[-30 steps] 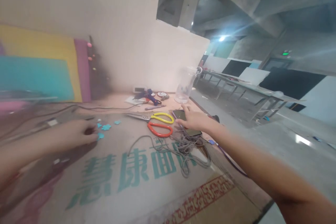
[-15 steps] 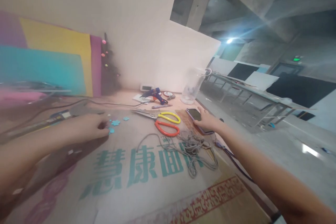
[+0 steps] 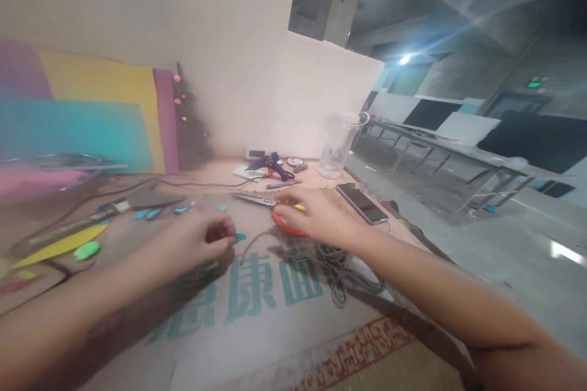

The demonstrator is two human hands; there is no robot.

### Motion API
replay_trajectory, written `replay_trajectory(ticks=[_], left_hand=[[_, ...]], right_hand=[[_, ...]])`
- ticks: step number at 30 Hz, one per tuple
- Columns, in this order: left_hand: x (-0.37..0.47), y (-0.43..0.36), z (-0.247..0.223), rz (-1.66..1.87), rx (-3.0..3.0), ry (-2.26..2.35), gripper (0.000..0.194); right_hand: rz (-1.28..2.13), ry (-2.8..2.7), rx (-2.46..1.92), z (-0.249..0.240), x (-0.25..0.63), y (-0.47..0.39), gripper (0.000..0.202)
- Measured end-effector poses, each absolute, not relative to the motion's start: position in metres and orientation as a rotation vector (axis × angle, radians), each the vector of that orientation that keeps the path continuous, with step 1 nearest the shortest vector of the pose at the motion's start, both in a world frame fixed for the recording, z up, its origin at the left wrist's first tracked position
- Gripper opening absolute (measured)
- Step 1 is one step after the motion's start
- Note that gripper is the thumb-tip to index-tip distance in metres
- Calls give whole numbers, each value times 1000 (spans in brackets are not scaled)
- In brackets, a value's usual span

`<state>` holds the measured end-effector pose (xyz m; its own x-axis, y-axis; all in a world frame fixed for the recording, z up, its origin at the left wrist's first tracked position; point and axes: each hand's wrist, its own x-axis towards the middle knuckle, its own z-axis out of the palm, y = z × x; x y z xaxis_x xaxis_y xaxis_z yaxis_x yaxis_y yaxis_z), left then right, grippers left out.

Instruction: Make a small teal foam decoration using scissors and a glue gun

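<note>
My left hand [image 3: 217, 238] is closed in a pinch at a small teal piece [image 3: 239, 237] above the printed cardboard [image 3: 275, 330]. Over the handles of the scissors [image 3: 259, 199] is my right hand [image 3: 298, 212], its fingers bent; whether they grip the handles cannot be made out. The scissors have one orange and one yellow handle and point left. A tangle of grey cord [image 3: 337, 263] lies just below my right hand. Several blue pieces [image 3: 181, 209] rest behind my left hand.
A phone [image 3: 362, 203] lies at the right, with a clear plastic jug [image 3: 334, 146] behind it. A dark blue glue gun [image 3: 273, 165] sits at the back. On the left are a utility knife [image 3: 110, 211], a yellow piece [image 3: 64, 244] and a green piece [image 3: 87, 250].
My right hand has left the phone and moved left to the scissors. My left hand has moved right, with a teal piece at its fingertips. The phone lies further right and uncovered.
</note>
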<state>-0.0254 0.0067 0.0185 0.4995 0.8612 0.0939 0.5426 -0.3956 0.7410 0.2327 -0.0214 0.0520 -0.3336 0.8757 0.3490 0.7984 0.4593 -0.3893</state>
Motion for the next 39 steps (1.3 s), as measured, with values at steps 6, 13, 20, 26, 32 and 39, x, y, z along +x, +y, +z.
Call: replay_trajectory(ticks=[6,13,20,26,32,39], left_hand=[[-8,1,-4,645,1983,1061,20],[-7,4,-20,800,1791,1045,23],[-8,4,-16,842,1784,1004,25],[-9,4,-12,880,1805,970,31],[-8,5,-12,837,1746,1023,31],[-9,3,-13,817,1783,1014,33]], right_hand=[[262,-2309,-1139,13,179,-15,17],[593,-2090,-1108,-14,186,-4,16],[882,-1952,-1158,-12,183,-5,18],[981,-1792,-1168,-7,183,-6,21],[1026,-1802,-1144,-7,186,-5,25],[1062,-1804,-1138,-9,185,-4,22]])
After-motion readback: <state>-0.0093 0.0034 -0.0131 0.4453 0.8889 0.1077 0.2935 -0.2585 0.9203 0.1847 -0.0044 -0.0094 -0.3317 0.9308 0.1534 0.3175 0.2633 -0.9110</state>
